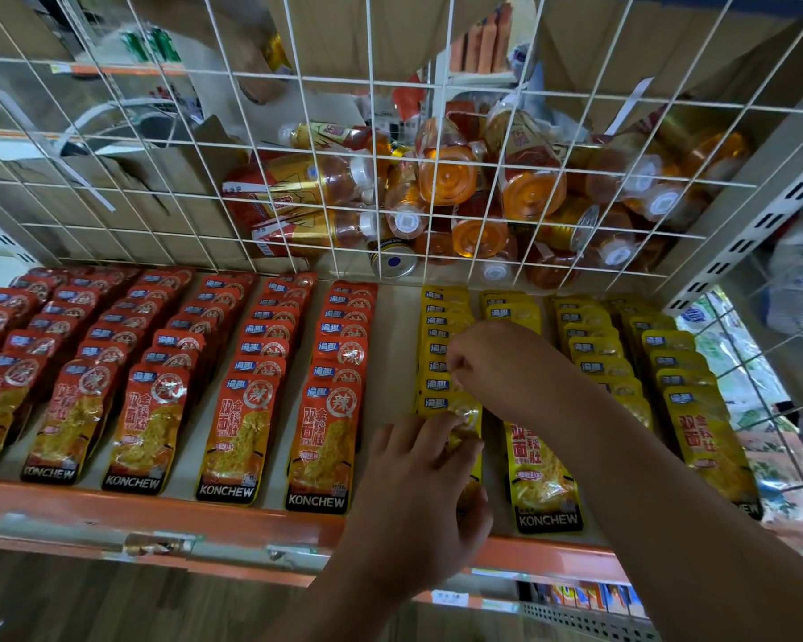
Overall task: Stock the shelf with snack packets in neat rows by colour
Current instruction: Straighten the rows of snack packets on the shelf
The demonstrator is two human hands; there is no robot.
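Both of your hands are working the leftmost row of yellow packets (438,348), which stands just right of the last row of red packets (330,410) on the shelf (158,507). Your left hand (418,484) sits at the front of that row, near the orange shelf edge. Its fingers curl over the front yellow packet (465,417), so the packet lies under your fingertips and mostly behind the hand. Your right hand (492,363) reaches in over the second yellow row, and its arm covers part of that row. The fingertips are drawn together and pinch the top edges of packets midway along the leftmost row, so those packets sit at the left of your knuckles. Three more yellow rows run to the right, overlapping front to back like the red ones. Behind the shelf a white wire grid (158,178) holds back a heap of bottles (446,169) of amber drink.
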